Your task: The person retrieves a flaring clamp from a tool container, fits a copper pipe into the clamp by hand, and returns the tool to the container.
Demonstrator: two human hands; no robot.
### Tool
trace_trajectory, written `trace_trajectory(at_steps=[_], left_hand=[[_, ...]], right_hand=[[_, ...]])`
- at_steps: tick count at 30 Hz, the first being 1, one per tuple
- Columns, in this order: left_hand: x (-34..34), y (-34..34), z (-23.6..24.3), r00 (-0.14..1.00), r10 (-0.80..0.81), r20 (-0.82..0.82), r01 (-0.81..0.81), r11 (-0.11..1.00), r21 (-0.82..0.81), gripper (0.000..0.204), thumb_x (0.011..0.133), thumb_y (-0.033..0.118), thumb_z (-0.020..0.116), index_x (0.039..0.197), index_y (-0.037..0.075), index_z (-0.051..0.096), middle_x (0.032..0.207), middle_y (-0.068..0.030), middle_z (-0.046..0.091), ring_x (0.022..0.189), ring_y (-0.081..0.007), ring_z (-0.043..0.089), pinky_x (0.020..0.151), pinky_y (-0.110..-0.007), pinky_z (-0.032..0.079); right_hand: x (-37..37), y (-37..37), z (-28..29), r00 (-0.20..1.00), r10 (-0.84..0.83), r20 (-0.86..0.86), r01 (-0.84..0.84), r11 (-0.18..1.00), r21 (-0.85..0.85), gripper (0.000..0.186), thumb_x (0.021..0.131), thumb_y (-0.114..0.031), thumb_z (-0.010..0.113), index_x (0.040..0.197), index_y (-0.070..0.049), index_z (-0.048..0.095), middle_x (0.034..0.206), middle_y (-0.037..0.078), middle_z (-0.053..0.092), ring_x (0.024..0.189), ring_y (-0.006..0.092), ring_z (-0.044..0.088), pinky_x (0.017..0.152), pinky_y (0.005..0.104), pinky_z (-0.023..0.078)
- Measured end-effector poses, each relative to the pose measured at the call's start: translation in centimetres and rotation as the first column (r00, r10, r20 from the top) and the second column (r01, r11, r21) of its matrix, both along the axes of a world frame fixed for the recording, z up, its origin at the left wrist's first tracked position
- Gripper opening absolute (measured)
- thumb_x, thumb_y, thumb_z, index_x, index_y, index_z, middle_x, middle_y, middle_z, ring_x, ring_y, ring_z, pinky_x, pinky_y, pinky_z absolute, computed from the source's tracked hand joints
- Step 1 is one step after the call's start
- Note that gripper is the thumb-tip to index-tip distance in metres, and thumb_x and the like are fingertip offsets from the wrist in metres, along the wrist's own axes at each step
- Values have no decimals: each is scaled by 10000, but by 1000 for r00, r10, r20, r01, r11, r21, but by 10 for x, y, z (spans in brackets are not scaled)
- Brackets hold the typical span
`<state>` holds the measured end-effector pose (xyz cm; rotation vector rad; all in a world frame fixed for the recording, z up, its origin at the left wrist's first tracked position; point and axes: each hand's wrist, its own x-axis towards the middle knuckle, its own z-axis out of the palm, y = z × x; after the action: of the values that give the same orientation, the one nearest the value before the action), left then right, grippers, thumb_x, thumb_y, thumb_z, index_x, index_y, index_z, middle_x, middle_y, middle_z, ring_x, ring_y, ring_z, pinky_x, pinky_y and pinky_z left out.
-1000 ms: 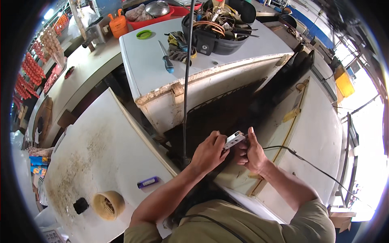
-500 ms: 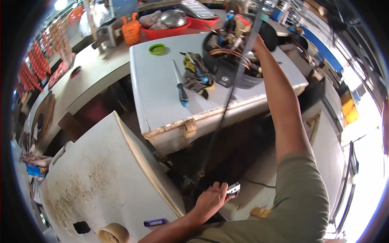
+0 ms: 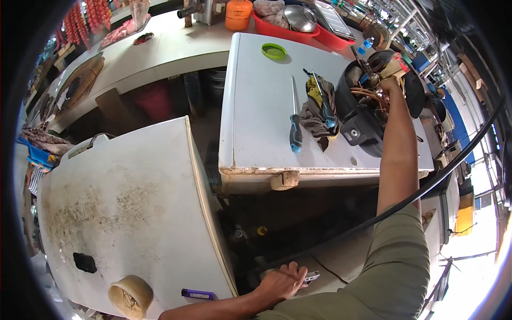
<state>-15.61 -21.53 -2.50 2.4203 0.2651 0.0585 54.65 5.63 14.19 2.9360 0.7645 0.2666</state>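
My left hand (image 3: 284,280) is closed around a small silvery metal piece (image 3: 311,277), low in the dark gap beside the rust-stained white cabinet. My right arm is stretched forward, and my right hand (image 3: 389,85) reaches into a black tool bin (image 3: 358,130) crowded with tools and coiled copper tubing (image 3: 372,96). Its fingers are mostly hidden among the contents. Left of the bin, a screwdriver (image 3: 296,125) with a blue-black handle lies on the white freezer top (image 3: 256,122). A second blue-handled screwdriver (image 3: 327,110) rests on grey and yellow work gloves (image 3: 314,114).
A green ring-shaped lid (image 3: 273,51) lies at the freezer's far left. Behind stand red basins (image 3: 290,33) and an orange gas canister (image 3: 238,15). A beige cup (image 3: 130,296) and a purple box (image 3: 198,294) sit on the stained cabinet (image 3: 128,197). A black cable (image 3: 426,186) crosses my right arm.
My view has swung left, shifting the freezer and bin rightward. The long dark strand that crossed in front of the bin now sweeps across my right upper arm. My left hand keeps the metal piece.
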Motion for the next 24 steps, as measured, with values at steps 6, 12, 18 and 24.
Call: trace_trajectory(at_steps=[6, 12, 18, 24], left_hand=[[2, -5, 8, 993, -55, 109, 58, 998, -30, 444, 1023, 486, 685, 1067, 59, 570, 904, -133, 606, 720, -282, 692, 491, -408, 542], [-3, -9, 18, 991, -121, -58, 116, 990, -80, 445, 1014, 441, 709, 1107, 34, 555, 1009, -182, 613, 837, -332, 715, 605, -467, 610], [-3, -8, -1, 1000, -15, 15, 14, 998, 55, 450, 1008, 489, 691, 1099, 62, 580, 947, -135, 620, 781, -286, 709, 549, -401, 579], [-4, -13, 1, 990, -115, -79, 118, 992, 32, 442, 991, 479, 706, 1057, 64, 568, 943, -133, 622, 807, -283, 711, 563, -404, 594]], right_hand=[[7, -23, -2, 995, 56, 86, -77, 963, 260, 864, 911, -340, 747, 1590, 72, 407, 1636, 294, 457, 1470, 376, 542, 1236, 437, 424], [21, -61, 38, 901, 434, -25, -22, 102, 995, 1005, 804, -141, 830, 1582, -1, 211, 1450, 296, 492, 1212, 359, 598, 994, 516, 531], [-4, -24, 64, 813, 579, -57, 97, -38, 994, 565, 1058, -275, 666, 1450, 0, 367, 972, 99, 678, 745, 186, 670, 643, 344, 567], [-6, -39, 139, 847, 491, -203, -276, 734, 621, 421, 1009, -491, 714, 1062, -74, 700, 709, 10, 591, 557, 118, 506, 477, 317, 399]])
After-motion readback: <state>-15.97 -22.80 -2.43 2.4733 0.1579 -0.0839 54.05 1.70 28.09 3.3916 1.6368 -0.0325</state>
